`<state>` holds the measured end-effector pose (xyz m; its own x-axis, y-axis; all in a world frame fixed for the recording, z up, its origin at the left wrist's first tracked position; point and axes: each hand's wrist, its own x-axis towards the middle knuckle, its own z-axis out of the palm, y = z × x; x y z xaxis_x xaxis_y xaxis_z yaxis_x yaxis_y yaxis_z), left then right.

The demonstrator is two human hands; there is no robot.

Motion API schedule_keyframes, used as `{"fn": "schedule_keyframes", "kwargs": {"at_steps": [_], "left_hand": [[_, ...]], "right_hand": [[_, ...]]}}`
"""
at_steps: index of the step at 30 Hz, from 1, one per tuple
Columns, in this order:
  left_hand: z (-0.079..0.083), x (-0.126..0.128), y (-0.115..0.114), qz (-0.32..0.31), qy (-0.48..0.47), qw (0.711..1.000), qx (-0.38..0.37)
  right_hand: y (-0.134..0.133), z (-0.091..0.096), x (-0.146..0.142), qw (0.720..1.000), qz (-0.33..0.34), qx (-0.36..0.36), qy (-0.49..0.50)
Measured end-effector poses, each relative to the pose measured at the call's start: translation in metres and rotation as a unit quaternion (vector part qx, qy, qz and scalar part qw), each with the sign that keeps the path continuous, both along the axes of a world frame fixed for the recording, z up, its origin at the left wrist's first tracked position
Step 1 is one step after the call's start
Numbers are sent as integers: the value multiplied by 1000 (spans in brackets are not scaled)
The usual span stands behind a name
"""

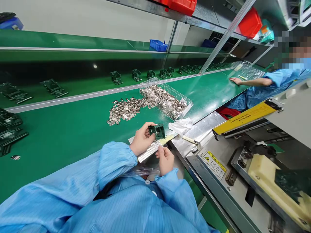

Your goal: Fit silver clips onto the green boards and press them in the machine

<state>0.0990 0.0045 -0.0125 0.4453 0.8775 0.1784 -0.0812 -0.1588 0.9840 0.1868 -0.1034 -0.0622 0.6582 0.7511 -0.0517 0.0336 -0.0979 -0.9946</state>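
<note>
My left hand (141,139) grips a small green circuit-board part (157,131) just above the table's front edge. My right hand (166,159) is curled below it, fingers pinched near a silvery ribbed strip (150,151) that lies under both hands; what it pinches is too small to make out. A loose pile of small metal pieces (125,110) lies on the green table behind my hands. A clear plastic tray (188,108) full of the same pieces stands to its right.
Green board parts (116,77) ride in a row on the conveyor behind, with more at the far left (11,124). A white cloth (181,125) lies right of my hands. A grey machine with a yellow bar (245,117) fills the right. A co-worker's hand (235,80) rests further along the table.
</note>
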Motion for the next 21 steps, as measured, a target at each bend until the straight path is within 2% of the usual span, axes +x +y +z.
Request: {"fn": "schedule_keyframes", "kwargs": {"at_steps": [6, 9, 13, 17, 21], "left_hand": [[-3, -1, -3, 27, 66, 996, 44], [-1, -1, -4, 37, 87, 994, 54], [1, -1, -4, 35, 69, 996, 38], [-2, 0, -2, 33, 29, 999, 17], [-4, -4, -1, 12, -34, 999, -1]], "right_hand": [[2, -14, -8, 999, -28, 12, -41], [-5, -19, -7, 997, -10, 3, -73], [-13, -21, 0, 993, 57, -25, -104], [-14, -23, 13, 982, 128, -83, -110], [-17, -14, 24, 977, 137, -120, -110]]}}
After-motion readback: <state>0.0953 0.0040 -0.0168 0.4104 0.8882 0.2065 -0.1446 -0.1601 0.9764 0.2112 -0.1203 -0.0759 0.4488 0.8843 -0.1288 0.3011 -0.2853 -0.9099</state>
